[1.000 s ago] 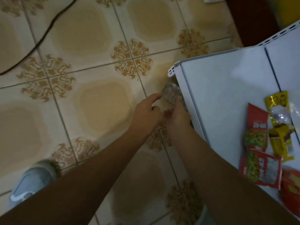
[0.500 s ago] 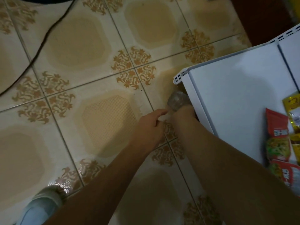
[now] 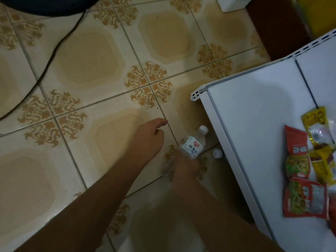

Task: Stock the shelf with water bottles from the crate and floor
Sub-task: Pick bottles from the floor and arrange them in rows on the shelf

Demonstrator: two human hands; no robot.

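Observation:
My right hand (image 3: 183, 167) grips the lower part of a clear water bottle (image 3: 193, 143) with a white label and white cap; the bottle tilts, cap pointing up and right toward the white shelf (image 3: 254, 124). The hand is blurred. The white cap of a second bottle (image 3: 217, 153) shows just under the shelf's front edge; its body is hidden. My left hand (image 3: 148, 138) hovers over the tiled floor to the left of the bottle, fingers loosely curled, holding nothing.
Red and yellow snack packets (image 3: 305, 171) lie on the shelf top at the right. A black cable (image 3: 49, 59) runs across the patterned floor tiles at the upper left. A dark round object (image 3: 49, 6) sits at the top left edge.
My hands have parted. The left hand let go and moved left. The right hand pulled back with the bottle, which now shows its label and cap beside the shelf.

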